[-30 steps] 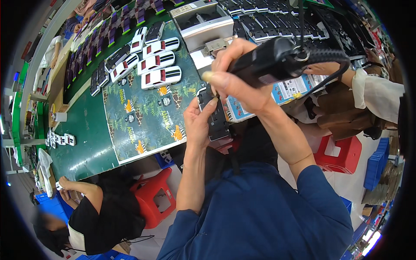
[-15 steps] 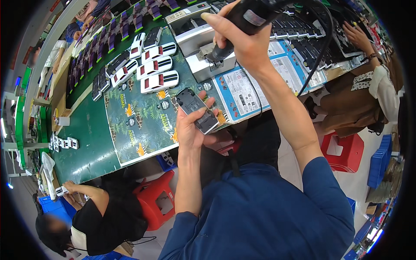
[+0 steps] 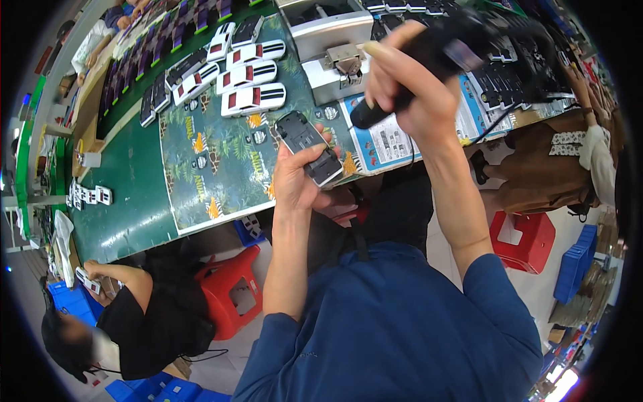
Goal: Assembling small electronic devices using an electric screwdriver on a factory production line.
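Note:
My left hand (image 3: 295,175) holds a toy car (image 3: 303,139) turned upside down, its black underside facing up and my thumb across it. My right hand (image 3: 429,100) is wrapped round a black electric screwdriver (image 3: 445,52), smeared by motion at its upper end. The tool's dark nose points down and left, apart from the car. Just left of it stands a metal screw feeder-like box (image 3: 320,32) with a small mechanism on its front. White toy cars (image 3: 251,100) with black stripes rest on the table left of the box.
Jungle-print sheets (image 3: 224,157) cover part of the green table (image 3: 127,224). Rows of black car bases (image 3: 492,90) lie at right, purple-and-black parts (image 3: 144,63) at far left. A cable hangs from the screwdriver. Co-workers sit at lower left and right; red stools (image 3: 234,295) stand below.
My right hand has drawn the screwdriver away from the metal box's front, to the right and downward. My left hand still holds the overturned car. The whole view has shifted slightly.

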`<action>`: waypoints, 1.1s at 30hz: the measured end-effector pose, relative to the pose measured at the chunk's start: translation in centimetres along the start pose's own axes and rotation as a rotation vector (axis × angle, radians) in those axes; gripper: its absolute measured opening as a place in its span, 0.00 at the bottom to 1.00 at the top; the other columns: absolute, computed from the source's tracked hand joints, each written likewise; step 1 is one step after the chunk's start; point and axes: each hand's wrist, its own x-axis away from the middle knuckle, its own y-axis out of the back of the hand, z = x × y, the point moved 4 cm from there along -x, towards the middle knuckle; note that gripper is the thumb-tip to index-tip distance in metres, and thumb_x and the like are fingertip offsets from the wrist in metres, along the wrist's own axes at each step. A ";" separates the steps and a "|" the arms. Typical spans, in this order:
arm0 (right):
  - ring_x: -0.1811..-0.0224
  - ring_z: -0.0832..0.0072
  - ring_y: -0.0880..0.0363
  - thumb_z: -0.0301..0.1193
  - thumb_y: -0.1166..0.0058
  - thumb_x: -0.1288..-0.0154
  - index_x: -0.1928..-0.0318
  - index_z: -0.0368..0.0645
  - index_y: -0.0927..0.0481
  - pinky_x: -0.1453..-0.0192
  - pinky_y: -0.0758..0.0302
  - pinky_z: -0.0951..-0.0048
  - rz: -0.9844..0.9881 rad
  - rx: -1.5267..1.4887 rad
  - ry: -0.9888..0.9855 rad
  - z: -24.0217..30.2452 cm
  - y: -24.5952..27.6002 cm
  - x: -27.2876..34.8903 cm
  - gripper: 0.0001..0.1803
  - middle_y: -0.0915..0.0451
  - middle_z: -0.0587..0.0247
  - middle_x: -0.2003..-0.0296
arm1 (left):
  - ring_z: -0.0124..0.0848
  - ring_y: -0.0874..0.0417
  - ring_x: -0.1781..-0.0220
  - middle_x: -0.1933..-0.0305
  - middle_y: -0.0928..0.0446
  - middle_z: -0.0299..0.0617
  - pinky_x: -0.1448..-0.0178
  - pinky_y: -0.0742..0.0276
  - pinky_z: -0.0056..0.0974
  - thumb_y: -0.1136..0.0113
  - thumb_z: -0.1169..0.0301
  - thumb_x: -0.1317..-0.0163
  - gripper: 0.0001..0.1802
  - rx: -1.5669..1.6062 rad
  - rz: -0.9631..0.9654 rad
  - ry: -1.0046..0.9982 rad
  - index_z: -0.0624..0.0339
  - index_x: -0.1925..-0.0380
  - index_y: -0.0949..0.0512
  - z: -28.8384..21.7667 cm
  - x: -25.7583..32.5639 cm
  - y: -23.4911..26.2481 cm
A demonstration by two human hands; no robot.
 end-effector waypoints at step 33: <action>0.85 0.81 0.35 0.23 0.36 0.39 0.69 0.42 0.34 0.77 0.29 0.76 0.223 0.079 -0.063 -2.8 -3.0 5.2 0.15 0.30 0.63 0.82 | 0.39 0.16 0.51 0.51 0.21 0.47 0.49 0.14 0.48 0.44 0.84 0.39 0.20 0.212 -0.065 0.136 0.63 0.47 0.31 0.5 -1.1 0.7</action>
